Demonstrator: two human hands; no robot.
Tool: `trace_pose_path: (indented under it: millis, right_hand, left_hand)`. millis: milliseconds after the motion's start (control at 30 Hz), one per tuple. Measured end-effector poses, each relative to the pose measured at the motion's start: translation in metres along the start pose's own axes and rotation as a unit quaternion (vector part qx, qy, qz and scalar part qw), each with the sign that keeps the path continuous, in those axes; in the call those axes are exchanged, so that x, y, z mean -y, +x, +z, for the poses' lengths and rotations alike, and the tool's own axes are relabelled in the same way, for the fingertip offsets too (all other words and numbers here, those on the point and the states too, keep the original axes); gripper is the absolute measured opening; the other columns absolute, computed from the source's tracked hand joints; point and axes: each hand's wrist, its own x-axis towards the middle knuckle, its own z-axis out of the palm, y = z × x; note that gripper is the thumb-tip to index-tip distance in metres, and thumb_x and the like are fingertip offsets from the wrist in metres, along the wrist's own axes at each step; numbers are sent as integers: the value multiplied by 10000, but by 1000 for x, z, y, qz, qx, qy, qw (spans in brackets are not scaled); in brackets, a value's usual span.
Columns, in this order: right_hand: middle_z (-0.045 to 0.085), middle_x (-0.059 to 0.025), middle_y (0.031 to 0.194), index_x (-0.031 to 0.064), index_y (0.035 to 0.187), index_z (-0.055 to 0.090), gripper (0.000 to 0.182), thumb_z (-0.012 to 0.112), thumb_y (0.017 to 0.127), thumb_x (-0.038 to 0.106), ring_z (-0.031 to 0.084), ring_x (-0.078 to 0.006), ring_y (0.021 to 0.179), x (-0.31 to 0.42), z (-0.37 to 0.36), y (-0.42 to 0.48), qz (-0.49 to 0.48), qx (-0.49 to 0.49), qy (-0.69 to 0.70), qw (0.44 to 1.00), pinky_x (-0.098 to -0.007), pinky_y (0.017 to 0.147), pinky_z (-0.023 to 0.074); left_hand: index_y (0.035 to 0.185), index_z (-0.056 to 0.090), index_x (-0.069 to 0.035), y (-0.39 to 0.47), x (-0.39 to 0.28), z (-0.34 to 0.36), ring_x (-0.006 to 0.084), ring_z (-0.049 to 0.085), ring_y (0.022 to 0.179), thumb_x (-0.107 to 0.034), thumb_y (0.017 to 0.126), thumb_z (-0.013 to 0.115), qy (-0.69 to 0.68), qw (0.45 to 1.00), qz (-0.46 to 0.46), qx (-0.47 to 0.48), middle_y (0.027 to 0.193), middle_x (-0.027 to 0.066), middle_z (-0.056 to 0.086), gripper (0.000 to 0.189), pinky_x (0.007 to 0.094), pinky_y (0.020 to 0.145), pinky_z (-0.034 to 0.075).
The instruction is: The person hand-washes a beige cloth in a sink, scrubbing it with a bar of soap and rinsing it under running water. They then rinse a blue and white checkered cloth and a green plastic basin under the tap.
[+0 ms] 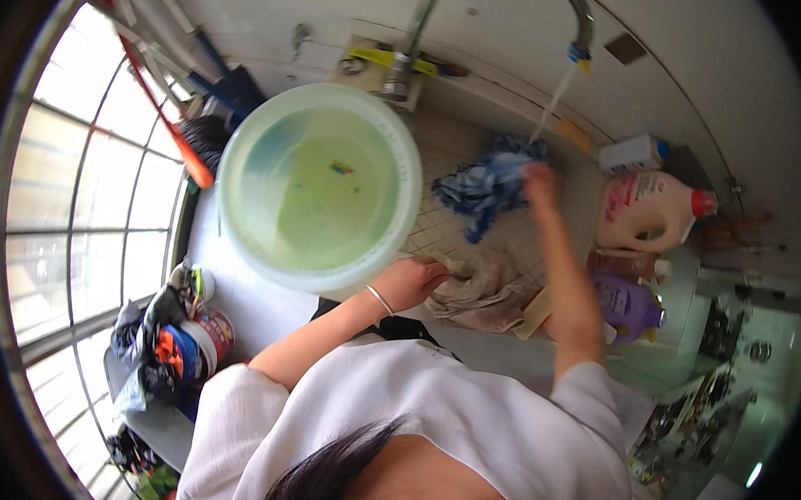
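Note:
A crumpled blue-and-white cloth point(492, 180) lies in the tiled sink point(440, 140), where a thin stream of water point(555, 102) falls on it from the curved faucet point(580, 28). My right hand point(538, 182), blurred by motion, grips the cloth's right side. At the sink's near edge, my left hand point(409, 281) has its fingers curled beside a bunched beige cloth point(483, 288); whether they hold it is unclear. A bangle circles my left wrist. Left of the sink stands a large translucent plastic tub point(407, 182) with greenish water inside.
Along the sink's right side stand a pink detergent jug point(637, 208), a white bottle point(630, 153) and a purple bottle point(622, 306). A yellow-green tool point(390, 59) lies behind the faucet base. Long-handled tools point(166, 122) lean by the barred window point(98, 186). Buckets point(209, 335) sit lower left.

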Motion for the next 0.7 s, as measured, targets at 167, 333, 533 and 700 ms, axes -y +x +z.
trace_pose_path:
  millis: [167, 333, 533, 700]
  right_hand:
    - [633, -40, 962, 83, 1076, 632, 257, 635, 886, 256, 582, -130, 893, 202, -101, -29, -80, -47, 197, 976, -304, 806, 451]
    - [620, -54, 946, 67, 1068, 591, 253, 641, 885, 235, 612, -160, 799, 143, -65, -55, -65, 3, 54, 996, -275, 678, 500]
    - [608, -62, 897, 47, 1040, 580, 220, 593, 922, 233, 616, -170, 759, 186, -133, 10, -63, -57, 255, 963, -323, 670, 558]
    - [600, -50, 932, 59, 1032, 578, 284, 566, 934, 325, 581, -145, 865, 277, -154, -21, -231, -71, 205, 948, -305, 824, 478]
  left_hand:
    - [972, 645, -24, -34, -13, -35, 305, 618, 838, -89, 874, 578, 2, 999, -1, -34, 911, 127, 653, 135, 371, 735, 501]
    - [987, 655, -31, -34, -32, -56, 292, 623, 843, -70, 878, 582, -21, 998, 15, -58, 919, 116, 661, 137, 356, 718, 508]
    - [996, 677, -45, -31, -42, -94, 273, 651, 829, -40, 857, 608, 7, 993, -3, -119, 930, 121, 677, 156, 346, 704, 520]
    - [986, 666, -30, -44, -40, -134, 273, 651, 823, -4, 847, 603, 97, 967, -70, -224, 925, 134, 669, 155, 332, 687, 513]
